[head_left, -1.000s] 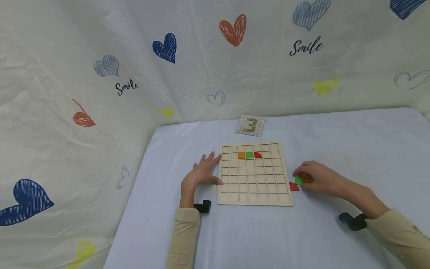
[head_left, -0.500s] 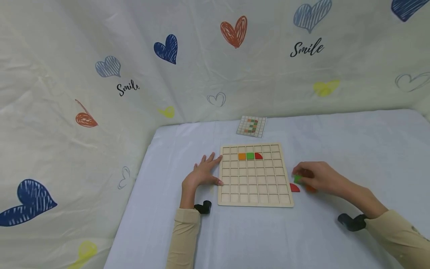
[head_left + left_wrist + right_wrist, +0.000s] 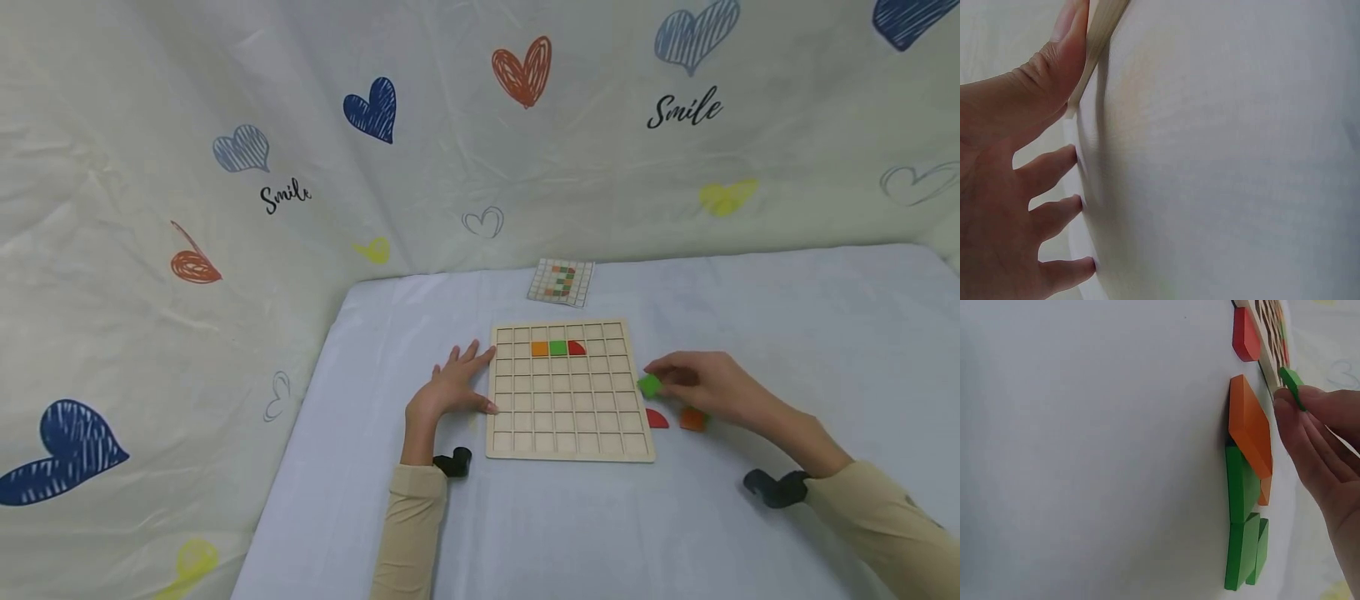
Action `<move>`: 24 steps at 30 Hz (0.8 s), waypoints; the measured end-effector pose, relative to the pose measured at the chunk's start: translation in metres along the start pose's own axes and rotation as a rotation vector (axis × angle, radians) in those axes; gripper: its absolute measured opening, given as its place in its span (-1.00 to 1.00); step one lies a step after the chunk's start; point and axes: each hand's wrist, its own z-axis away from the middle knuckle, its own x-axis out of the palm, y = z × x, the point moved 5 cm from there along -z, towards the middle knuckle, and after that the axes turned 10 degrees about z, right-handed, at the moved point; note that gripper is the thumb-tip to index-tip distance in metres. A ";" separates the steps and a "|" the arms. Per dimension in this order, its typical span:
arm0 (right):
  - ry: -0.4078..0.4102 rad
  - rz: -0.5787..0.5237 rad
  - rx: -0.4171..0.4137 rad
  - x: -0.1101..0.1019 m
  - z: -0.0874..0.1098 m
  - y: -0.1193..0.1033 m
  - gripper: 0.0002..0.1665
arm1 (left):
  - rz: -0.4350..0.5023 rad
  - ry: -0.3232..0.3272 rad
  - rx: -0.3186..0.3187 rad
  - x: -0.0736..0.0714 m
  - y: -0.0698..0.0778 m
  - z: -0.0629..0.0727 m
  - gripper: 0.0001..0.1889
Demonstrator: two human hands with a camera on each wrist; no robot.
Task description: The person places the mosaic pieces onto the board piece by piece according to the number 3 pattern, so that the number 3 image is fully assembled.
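In the head view my left hand (image 3: 447,390) lies with fingers spread at the left edge of a wooden grid board (image 3: 570,454), its thumb and index fingertip at the rim. My right hand (image 3: 701,379) pinches a green square tile (image 3: 649,386) between thumb and fingers, just off the board's right edge. The right wrist view shows this green tile (image 3: 1292,386) tilted, above the table. Set in one upper row of the board are an orange square (image 3: 540,348), a green square (image 3: 558,348) and a red quarter-round tile (image 3: 576,347).
Against the board's lower right edge lies another red quarter-round tile (image 3: 657,419). Beside it an orange tile (image 3: 693,418) leans on a green tile (image 3: 1240,487), with several more tiles near my right hand. A printed pattern card (image 3: 561,282) lies behind the board.
My right hand has lifted the green tile from the loose tiles and moved it up and left toward the board, uncovering the orange tile. My left hand has stayed in place.
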 end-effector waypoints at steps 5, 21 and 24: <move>0.002 -0.056 0.009 0.003 -0.006 -0.001 -0.64 | 0.004 -0.001 -0.002 0.000 0.000 0.001 0.10; 0.005 -0.117 0.056 0.009 -0.034 -0.017 -0.61 | 0.008 -0.002 0.004 -0.001 -0.001 0.000 0.10; 0.005 -0.116 0.054 0.011 -0.039 -0.019 -0.61 | 0.010 -0.001 0.006 -0.001 0.000 0.001 0.10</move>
